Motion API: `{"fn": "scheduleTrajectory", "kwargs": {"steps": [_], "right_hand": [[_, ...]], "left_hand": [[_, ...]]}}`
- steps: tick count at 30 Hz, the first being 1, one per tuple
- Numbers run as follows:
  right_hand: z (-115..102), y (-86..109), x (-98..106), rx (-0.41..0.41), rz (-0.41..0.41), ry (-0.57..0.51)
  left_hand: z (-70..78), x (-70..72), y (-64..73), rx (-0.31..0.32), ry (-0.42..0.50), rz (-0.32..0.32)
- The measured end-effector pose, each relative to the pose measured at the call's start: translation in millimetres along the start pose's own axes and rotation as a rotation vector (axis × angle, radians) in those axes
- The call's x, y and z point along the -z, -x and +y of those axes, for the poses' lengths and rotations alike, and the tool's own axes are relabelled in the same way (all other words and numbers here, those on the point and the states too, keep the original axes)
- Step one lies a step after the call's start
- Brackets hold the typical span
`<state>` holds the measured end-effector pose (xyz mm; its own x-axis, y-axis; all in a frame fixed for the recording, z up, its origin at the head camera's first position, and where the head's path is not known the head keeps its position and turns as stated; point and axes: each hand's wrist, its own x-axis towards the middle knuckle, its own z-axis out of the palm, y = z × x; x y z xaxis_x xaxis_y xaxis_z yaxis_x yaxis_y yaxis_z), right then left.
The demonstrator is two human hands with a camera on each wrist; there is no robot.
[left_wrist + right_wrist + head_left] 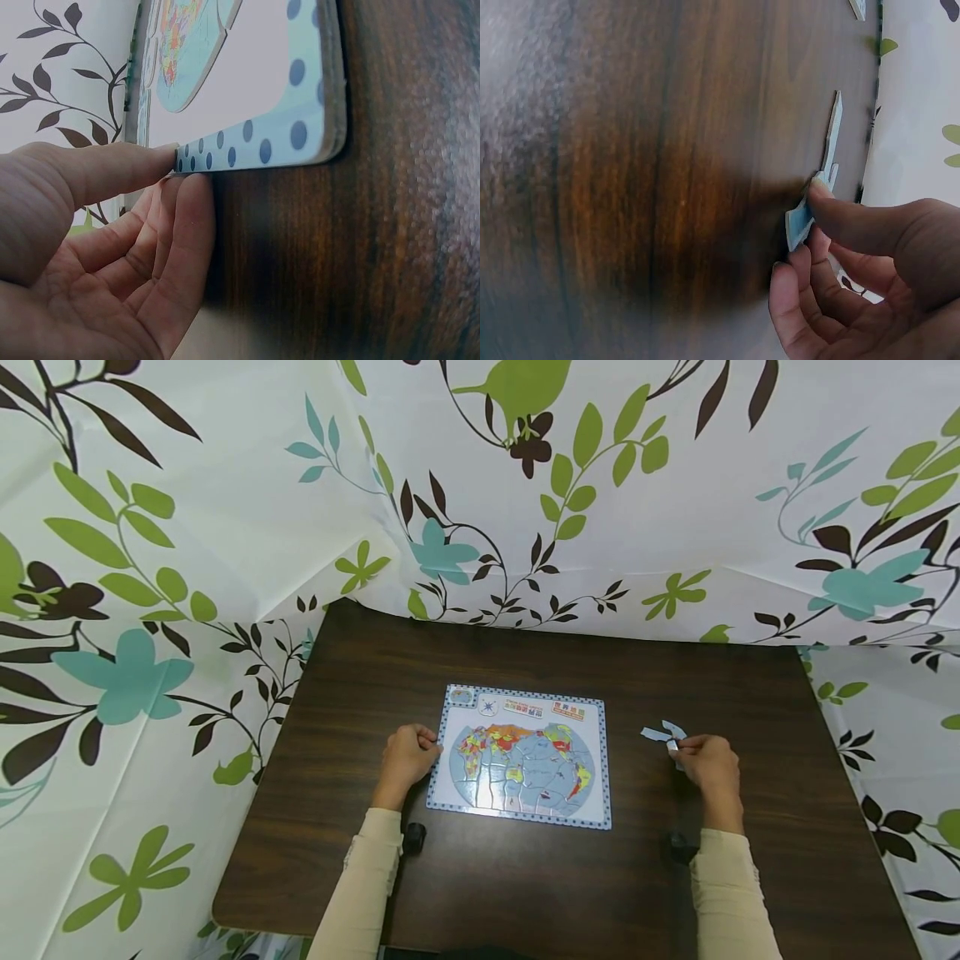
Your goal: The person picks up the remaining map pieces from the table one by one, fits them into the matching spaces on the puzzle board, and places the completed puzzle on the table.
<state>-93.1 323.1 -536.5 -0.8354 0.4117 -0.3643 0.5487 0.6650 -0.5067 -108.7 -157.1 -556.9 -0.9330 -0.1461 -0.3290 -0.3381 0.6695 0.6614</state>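
A world map jigsaw puzzle (pixel 467 703) with a blue dotted border lies flat on the table, its map largely filled with pieces. At its left edge my left hand (pixel 407 764) pinches the border, thumb on top and fingers at the side and below; the left wrist view shows this dotted border (pixel 247 142) close up. To the right of the puzzle, my right hand (pixel 711 768) holds a light blue puzzle piece (pixel 799 226) between thumb and fingers. More loose pieces (pixel 656 734) lie just beyond those fingers, partly overlapping from this angle.
The dark wood-grain table (pixel 517 885) carries everything. Behind it and at both sides hangs a white cloth (pixel 247 510) printed with leaves and flowers. Dark straps (pixel 414 839) sit at the wrists.
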Motion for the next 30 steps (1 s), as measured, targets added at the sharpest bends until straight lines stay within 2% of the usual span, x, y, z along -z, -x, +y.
{"fn": "scheduleTrajectory", "kwargs": {"steps": [6,17,24,30], "right_hand": [[-1.8,1.6,-0.7,0.051,-0.012,0.007],[-16.7,2.3,-5.4,0.164,0.005,0.033],[-30.2,1.4,-10.6,0.193,-0.033,0.038],[-43.1,3.4,-18.0,0.211,-0.034,0.042]], "left_hand": [[-0.2,0.0,-0.4,0.003,0.001,0.004],[-1.8,1.2,-1.1,-0.036,0.000,0.006],[-2.0,1.2,-1.2,-0.035,0.004,0.007],[-1.0,1.3,-0.7,-0.031,0.006,0.002]]}}
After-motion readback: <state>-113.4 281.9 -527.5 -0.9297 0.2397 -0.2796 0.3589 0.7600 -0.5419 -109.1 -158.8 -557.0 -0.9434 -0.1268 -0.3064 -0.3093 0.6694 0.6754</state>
